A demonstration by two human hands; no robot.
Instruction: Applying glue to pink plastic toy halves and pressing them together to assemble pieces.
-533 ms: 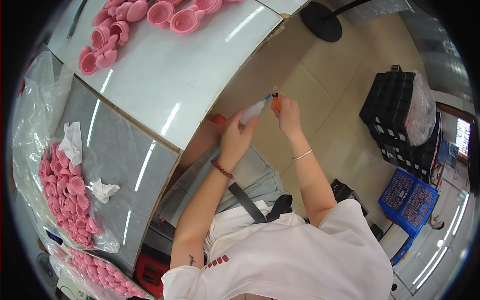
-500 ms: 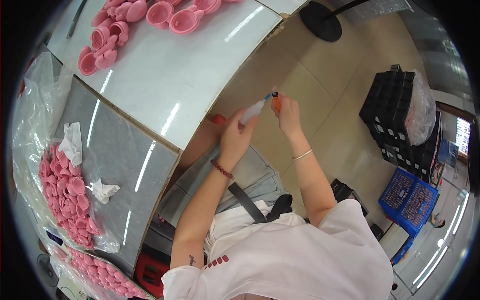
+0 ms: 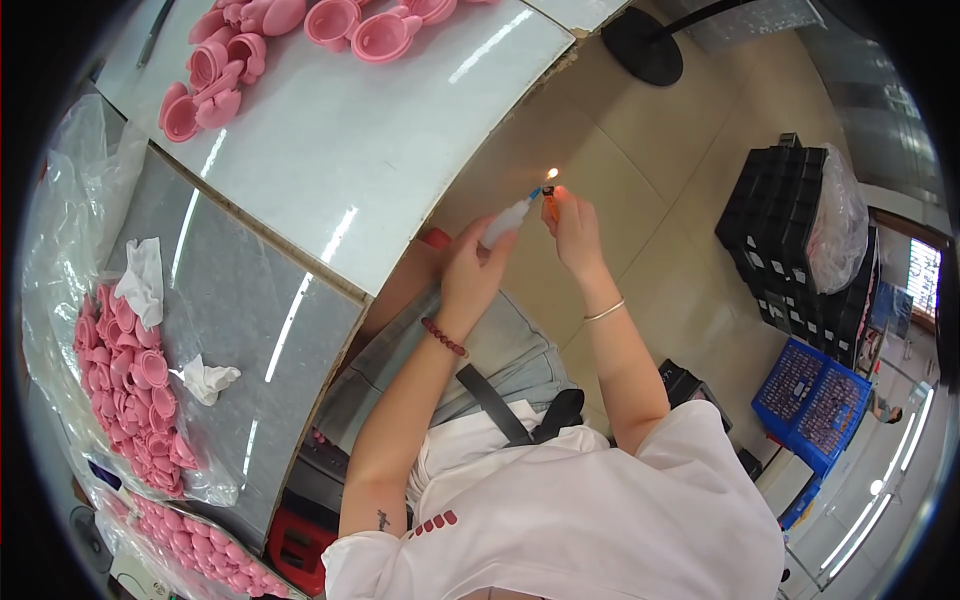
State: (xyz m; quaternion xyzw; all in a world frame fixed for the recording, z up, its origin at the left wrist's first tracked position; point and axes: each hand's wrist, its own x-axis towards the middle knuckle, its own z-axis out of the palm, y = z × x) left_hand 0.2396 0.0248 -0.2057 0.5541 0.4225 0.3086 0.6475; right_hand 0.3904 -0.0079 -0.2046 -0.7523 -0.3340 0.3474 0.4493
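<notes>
My left hand [image 3: 474,264] is closed around a small translucent white squeeze bottle [image 3: 505,222] with a thin blue nozzle tip. In my right hand [image 3: 577,235] I grip an orange lighter [image 3: 549,204], thumb at its top. A bright flame [image 3: 552,173] burns just above the lighter, right by the tip of the blue nozzle. Both hands are held close together over the floor, beyond the table edge. On the white tabletop [image 3: 330,150] to the left lie several pink hollow plastic pieces [image 3: 383,38] with rounded cups.
A clear plastic bag [image 3: 60,220] lies along the far left, by a heap of pink pieces [image 3: 130,390] and crumpled white tissues [image 3: 210,380] on the grey table. Stacked black crates [image 3: 770,225] and blue trays [image 3: 812,400] stand right. A round black stand base [image 3: 642,48] is ahead.
A flame has appeared at the lighter, beside the nozzle tip. My hands have stayed in nearly the same place, still holding the bottle and the lighter.
</notes>
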